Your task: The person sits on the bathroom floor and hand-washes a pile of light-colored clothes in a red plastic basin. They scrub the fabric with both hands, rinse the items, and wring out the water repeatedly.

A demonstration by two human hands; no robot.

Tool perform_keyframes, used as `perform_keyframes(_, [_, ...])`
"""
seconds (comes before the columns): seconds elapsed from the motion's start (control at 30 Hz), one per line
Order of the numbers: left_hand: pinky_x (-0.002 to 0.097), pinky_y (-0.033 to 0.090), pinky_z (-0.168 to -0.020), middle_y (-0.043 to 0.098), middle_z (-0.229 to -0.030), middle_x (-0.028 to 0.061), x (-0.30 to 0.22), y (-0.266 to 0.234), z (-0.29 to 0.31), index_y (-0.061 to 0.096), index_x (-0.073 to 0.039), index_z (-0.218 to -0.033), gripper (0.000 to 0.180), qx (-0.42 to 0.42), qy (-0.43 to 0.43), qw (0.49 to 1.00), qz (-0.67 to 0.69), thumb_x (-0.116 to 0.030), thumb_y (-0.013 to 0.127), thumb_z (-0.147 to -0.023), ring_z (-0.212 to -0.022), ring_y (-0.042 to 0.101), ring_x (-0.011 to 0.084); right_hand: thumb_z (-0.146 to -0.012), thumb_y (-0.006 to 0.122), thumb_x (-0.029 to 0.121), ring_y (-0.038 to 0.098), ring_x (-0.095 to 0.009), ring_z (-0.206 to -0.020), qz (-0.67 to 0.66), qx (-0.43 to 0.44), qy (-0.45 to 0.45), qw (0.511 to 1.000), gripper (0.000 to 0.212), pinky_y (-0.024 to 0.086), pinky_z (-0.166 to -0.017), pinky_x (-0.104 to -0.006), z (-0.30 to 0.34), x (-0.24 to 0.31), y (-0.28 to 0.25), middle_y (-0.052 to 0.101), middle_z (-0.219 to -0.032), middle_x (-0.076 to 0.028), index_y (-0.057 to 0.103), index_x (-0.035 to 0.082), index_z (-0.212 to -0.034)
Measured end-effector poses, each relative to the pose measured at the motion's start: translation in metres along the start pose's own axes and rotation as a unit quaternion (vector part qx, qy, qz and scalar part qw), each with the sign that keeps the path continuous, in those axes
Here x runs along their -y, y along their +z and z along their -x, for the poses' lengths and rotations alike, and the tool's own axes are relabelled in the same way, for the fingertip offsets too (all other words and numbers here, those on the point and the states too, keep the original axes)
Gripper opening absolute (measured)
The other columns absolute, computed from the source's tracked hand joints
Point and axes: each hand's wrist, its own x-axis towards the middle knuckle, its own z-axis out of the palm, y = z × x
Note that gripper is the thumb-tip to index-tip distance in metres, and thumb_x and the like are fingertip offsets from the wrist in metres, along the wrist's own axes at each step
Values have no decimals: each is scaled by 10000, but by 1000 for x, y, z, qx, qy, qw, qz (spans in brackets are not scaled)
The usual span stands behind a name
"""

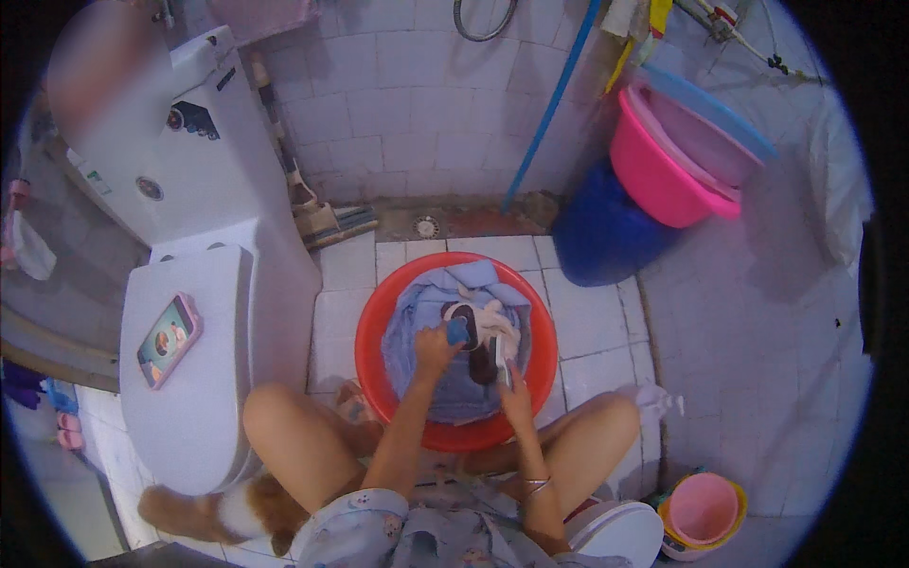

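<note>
Bare arms, pale-blue print dress point(379, 530), wrist bangles point(537, 485)

Hidden and unclear bits

The round red plastic basin point(379, 364) hides its bottom under blue cloth point(426, 379); the left hand point(434, 348) covers a small blue object.

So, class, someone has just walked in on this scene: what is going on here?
A person sits on a tiled bathroom floor over a red basin full of blue cloth. The left hand presses on a small blue item against the laundry; the right hand holds a brush over it. A phone lies on the closed toilet lid beside them.
</note>
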Motion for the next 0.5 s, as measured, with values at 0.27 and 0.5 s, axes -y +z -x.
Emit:
perform_keyframes(0.27, [412,438,-725,620,-813,163,6,9,41,590,-48,-1013,565,171,1,981,-91,-433,699,-614,-835,566,332,-754,490,82,493,-304,-1077,-33,-12,-15,999,511,360,-919,-311,10,40,-7,512,-1147,-228,423,49,-1259])
perform_keyframes(0.5, [422,415,-788,622,-897,134,0,0,-14,573,-43,-1046,569,-33,57,988,-139,-358,718,-594,-935,538,305,-783,507,146,566,-293,-957,-3,-24,-70,997,556,412,-839,-330,7,10,2,548,-1085,-225,351,78,-1313])
